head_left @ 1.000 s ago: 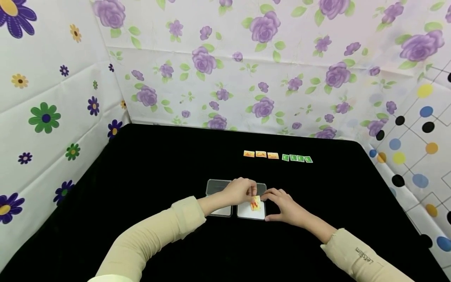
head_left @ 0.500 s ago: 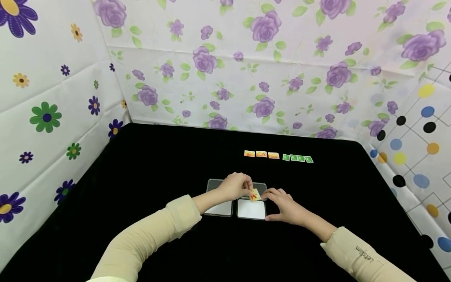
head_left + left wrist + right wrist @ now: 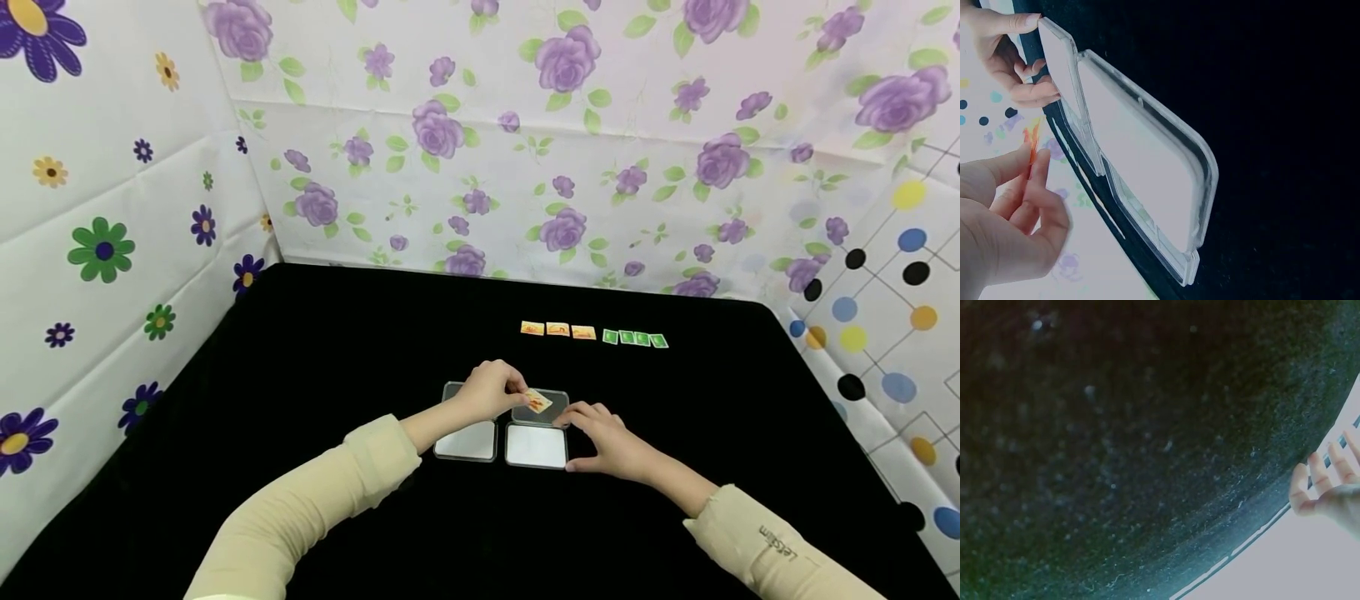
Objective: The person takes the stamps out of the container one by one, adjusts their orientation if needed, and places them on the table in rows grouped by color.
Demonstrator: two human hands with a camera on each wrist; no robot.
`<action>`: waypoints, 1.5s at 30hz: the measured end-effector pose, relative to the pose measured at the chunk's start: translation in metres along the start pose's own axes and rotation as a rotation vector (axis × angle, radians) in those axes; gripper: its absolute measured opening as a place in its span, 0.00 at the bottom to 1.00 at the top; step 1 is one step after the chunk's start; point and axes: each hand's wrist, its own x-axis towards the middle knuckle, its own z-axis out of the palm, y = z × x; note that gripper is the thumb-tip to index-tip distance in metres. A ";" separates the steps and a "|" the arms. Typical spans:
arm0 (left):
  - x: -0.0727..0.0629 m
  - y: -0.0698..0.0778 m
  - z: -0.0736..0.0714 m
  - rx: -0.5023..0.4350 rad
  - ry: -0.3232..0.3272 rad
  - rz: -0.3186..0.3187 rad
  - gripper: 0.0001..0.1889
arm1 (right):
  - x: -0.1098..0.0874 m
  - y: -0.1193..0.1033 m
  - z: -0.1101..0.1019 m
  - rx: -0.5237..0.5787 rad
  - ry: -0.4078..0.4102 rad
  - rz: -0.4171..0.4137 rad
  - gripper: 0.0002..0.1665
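Note:
My left hand [image 3: 489,392] pinches a small yellow-and-orange picture card [image 3: 538,402] between thumb and fingertips. The card is tilted above the raised clear lid of the right-hand case [image 3: 536,447], a flat clear plastic case with a white base. My right hand [image 3: 611,440] grips that case at its right side, thumb on the near corner and fingers at the far one. To its left lies a second open case [image 3: 465,443], its lid partly behind my left hand. In the left wrist view the card [image 3: 1034,137] appears edge-on.
Farther back on the black tablecloth [image 3: 360,342], three orange picture cards [image 3: 557,329] lie in a row. Several green cards [image 3: 634,338] continue that row to the right. Patterned cloth walls [image 3: 495,167] stand behind and beside the table.
My left hand has drawn the card from above the right case's white base back and to the left, over its lid. The card has turned. My right hand stays put on the case.

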 end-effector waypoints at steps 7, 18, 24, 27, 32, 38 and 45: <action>0.001 -0.005 -0.008 -0.079 0.035 -0.084 0.04 | 0.001 0.000 -0.001 -0.004 -0.002 0.003 0.32; 0.008 -0.026 -0.013 -0.278 0.150 -0.302 0.09 | 0.000 0.002 0.000 -0.012 -0.008 -0.021 0.32; 0.018 -0.040 -0.019 -0.322 0.172 -0.409 0.07 | -0.001 0.002 -0.001 -0.020 0.001 -0.043 0.32; 0.025 -0.047 -0.024 -0.276 0.201 -0.446 0.08 | -0.001 0.002 -0.002 -0.020 -0.002 -0.050 0.32; 0.037 -0.055 -0.030 -0.217 0.257 -0.485 0.07 | 0.002 0.001 -0.003 -0.040 0.004 -0.067 0.32; 0.054 -0.061 -0.031 -0.239 0.283 -0.533 0.07 | 0.002 0.001 -0.004 -0.035 -0.011 -0.070 0.32; 0.078 -0.061 -0.036 -0.170 0.292 -0.671 0.06 | 0.002 0.002 -0.002 -0.042 0.000 -0.066 0.32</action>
